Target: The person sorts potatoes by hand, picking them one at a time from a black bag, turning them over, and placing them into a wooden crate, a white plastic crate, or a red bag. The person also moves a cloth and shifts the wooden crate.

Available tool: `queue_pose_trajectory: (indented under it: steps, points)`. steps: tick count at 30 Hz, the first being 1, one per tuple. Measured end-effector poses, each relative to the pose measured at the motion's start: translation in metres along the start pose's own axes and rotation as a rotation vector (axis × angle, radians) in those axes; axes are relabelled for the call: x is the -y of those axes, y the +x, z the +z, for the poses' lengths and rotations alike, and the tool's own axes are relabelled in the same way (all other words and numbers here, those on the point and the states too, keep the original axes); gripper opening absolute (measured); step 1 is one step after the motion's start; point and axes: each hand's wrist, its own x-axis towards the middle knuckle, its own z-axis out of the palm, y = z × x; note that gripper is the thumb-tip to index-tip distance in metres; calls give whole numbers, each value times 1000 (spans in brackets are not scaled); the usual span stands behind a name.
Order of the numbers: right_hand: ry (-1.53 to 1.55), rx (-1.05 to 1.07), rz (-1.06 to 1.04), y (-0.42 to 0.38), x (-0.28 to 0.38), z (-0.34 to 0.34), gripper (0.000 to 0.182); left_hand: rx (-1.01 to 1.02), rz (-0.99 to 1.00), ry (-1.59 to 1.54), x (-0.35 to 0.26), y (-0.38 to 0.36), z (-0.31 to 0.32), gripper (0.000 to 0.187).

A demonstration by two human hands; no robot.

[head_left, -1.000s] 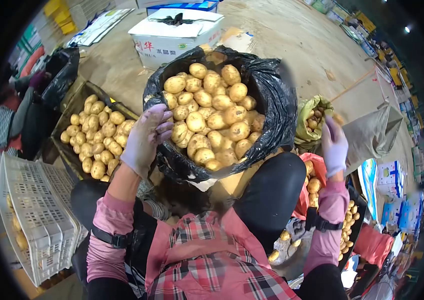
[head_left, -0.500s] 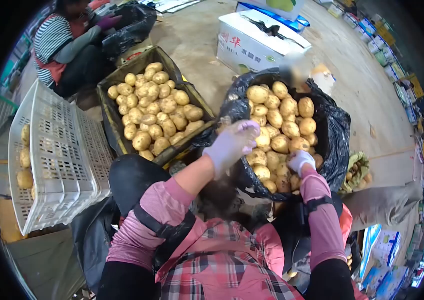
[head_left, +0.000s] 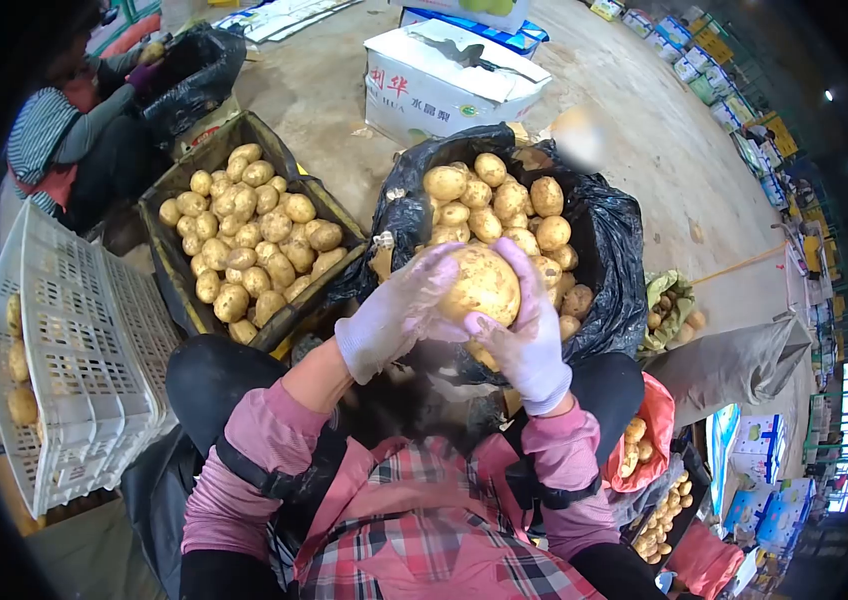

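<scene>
A large yellow potato (head_left: 482,287) is held up over the black-lined box of potatoes in front of me. My right hand (head_left: 532,345), in a pale lilac glove, grips it from the right with thumb and fingers curved round it. My left hand (head_left: 399,312), gloved alike, has its fingers curled against the potato's left side. Below and beyond my hands, potatoes (head_left: 512,200) fill the box, whose black plastic liner (head_left: 609,235) is folded out over the rim. To the left stands a dark-lined crate (head_left: 329,205) heaped with more potatoes (head_left: 244,225).
A white slatted basket (head_left: 84,330) stands at my left. Beyond the box is a white carton (head_left: 439,85). A red bag (head_left: 644,440) with potatoes lies by my right knee, and a green sack (head_left: 669,305) farther out. Another person (head_left: 69,130) sits at upper left beside a black bag.
My right hand has risen from among the potatoes in the box with a potato. My left hand has come to that potato's left side. The view has shifted to the right.
</scene>
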Motion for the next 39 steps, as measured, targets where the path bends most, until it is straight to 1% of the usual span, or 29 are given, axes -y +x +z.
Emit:
queue_pose_trajectory:
  steps: [2, 3, 5, 6, 7, 8, 9, 10, 12, 14, 15, 18, 19, 21, 24, 26, 27, 30, 31, 34, 37, 39]
  points:
    - [-37, -32, 11, -9, 0, 4, 90, 64, 23, -67, 4, -4, -3, 52]
    - [-152, -19, -90, -14, -1, 1, 75, 72, 184, 385, 7, -2, -8, 57]
    - [-21, -25, -37, -18, 10, -2, 65, 79, 507, 1293, 8, 4, -12, 68]
    - [45, -28, -9, -20, 15, -4, 60, 67, 420, 1038, 13, 1, -9, 75]
    - [-73, -24, -63, -21, 3, -16, 53, 55, 331, 782, 13, -6, 6, 83]
    - [-23, -32, -49, -23, 4, -15, 53, 44, 241, 526, 13, -9, 17, 90]
    - [26, -39, -34, -26, 5, -14, 53, -20, 266, 564, 13, -10, 22, 103]
    - [75, -45, -18, -28, 5, -13, 54, -25, 283, 595, 15, -8, 24, 102]
    - [-200, -112, -131, -29, 6, -3, 56, -36, 318, 657, 18, -6, 25, 99]
    - [-476, -179, -243, -31, 7, 5, 58, -43, 310, 778, 17, -5, 25, 98]
    - [-413, -188, -245, -31, 3, 3, 61, -47, 306, 839, 16, -4, 25, 97]
    - [-97, -215, -52, -26, 12, -7, 62, 26, 380, 636, 18, -1, 23, 96]
    - [15, -177, -12, -27, 16, -11, 57, 39, 406, 635, 17, -1, 25, 96]
    - [-249, -77, -98, -27, 7, -18, 57, 66, 460, 627, 16, -2, 27, 96]
    - [255, -43, 40, -30, 8, -8, 66, 89, 536, 875, 15, -2, 21, 92]
    - [495, -49, 73, -32, 20, 2, 73, -13, 518, 871, 19, -3, 24, 83]
    - [468, -60, 80, -33, 16, 0, 77, -62, 507, 867, 22, -4, 25, 79]
    - [330, -103, 63, -36, 12, 5, 81, -128, 436, 930, 19, -6, 29, 64]
    - [365, -116, 78, -37, 14, 7, 82, -165, 590, 1026, 21, -5, 29, 48]
    - [474, -135, 34, -37, 16, 9, 86, -151, 606, 931, 17, -3, 27, 42]
    - [480, -145, -27, -38, 19, 9, 95, -117, 492, 616, 18, 9, 12, 46]
    - [321, -187, -102, -39, 19, 9, 100, -91, 334, 404, 22, 10, 10, 51]
